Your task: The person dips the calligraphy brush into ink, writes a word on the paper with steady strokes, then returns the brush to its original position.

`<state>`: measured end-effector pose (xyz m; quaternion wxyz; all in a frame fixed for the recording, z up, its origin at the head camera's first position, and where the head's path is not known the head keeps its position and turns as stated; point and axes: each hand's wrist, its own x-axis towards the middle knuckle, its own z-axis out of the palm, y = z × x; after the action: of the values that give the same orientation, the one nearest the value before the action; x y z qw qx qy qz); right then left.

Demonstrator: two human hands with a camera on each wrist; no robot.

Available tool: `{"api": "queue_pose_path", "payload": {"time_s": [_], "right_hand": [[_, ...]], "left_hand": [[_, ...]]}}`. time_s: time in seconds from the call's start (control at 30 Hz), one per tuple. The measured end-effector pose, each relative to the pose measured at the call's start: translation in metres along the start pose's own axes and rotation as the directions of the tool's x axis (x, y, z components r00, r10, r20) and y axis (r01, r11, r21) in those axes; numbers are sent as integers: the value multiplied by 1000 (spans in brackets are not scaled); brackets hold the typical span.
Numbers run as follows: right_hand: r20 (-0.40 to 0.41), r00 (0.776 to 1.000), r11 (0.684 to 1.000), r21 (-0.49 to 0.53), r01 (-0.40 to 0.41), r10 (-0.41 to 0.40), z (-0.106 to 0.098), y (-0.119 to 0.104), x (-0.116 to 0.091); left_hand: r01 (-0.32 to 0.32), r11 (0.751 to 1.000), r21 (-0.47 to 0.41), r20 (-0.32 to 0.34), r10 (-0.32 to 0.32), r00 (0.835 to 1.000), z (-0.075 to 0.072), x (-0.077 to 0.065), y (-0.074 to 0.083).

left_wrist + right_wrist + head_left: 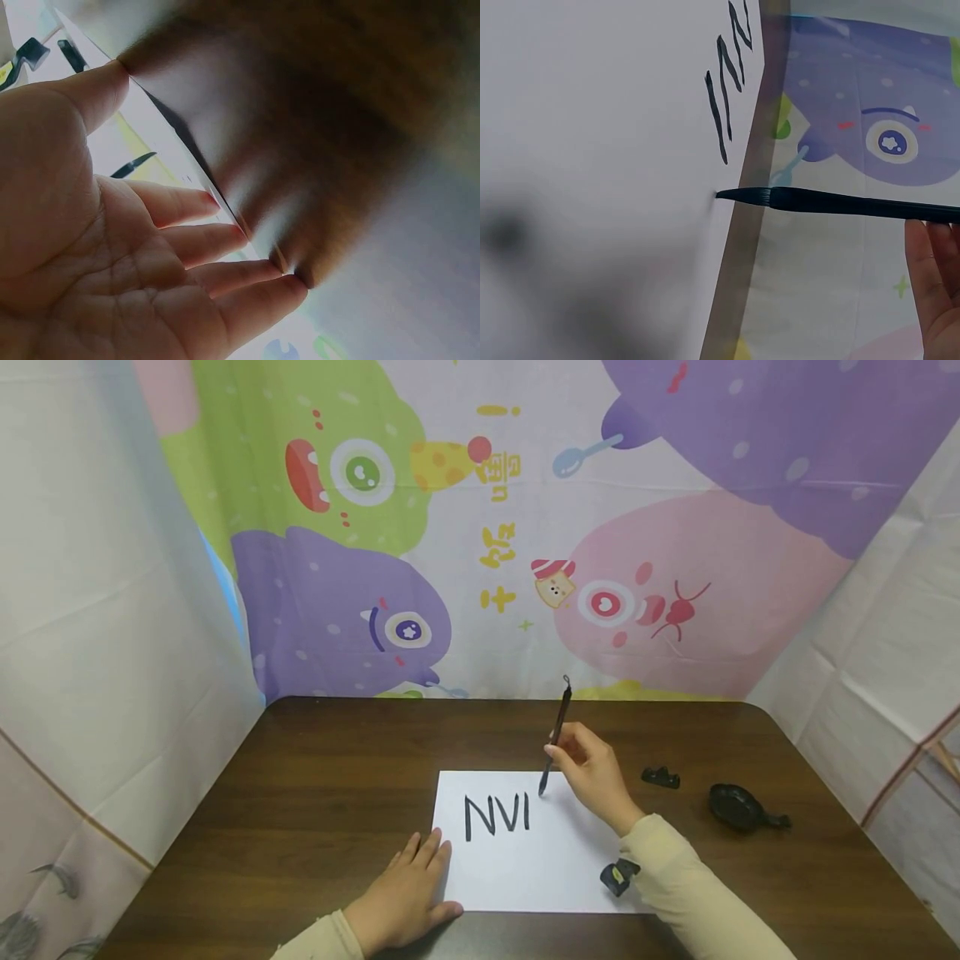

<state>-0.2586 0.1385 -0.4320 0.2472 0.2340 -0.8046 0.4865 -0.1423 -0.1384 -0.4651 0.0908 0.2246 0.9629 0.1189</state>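
- Table (337, 752): flat base for the job; paper (525, 881) lies on it in front of me. Must stay square, no creep.
- L hand (405, 893): fingers straight & apart, gripping nothing, at paper's L edge. I'd press lightly, well away from wet ink.
- R hand (596, 772): thumb & fingers pinched on the brush (557, 727), which stands near-upright over paper's upper part. I'd keep wrist loose, move from the arm.
- Black dish (737, 808): R of paper; worth a re-dip if line goes dry, imo.
- Letters (527, 812): N, V, then an upright. Match ht & spacing; sleeve off them.
- Black stand (661, 777): betw. paper & dish, clear of my stroke.
- Tip (735, 195): just R of the upright, at or v. near paper; can't tell if touching. Even, light pressure = even width.
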Motion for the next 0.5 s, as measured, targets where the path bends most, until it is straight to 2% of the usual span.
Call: {"api": "queue_pose_path", "payload": {"time_s": [0.23,0.5], "right_hand": [[19,1000,1000,-2,-23,23,1,9,-4],[37,999,1000,10,12,-12,-1,9,-7]], "left_hand": [[-7,1000,7,-6,8,1000,2,1,-1],[-7,1000,7,-7,8,1000,2,1,-1]]}}
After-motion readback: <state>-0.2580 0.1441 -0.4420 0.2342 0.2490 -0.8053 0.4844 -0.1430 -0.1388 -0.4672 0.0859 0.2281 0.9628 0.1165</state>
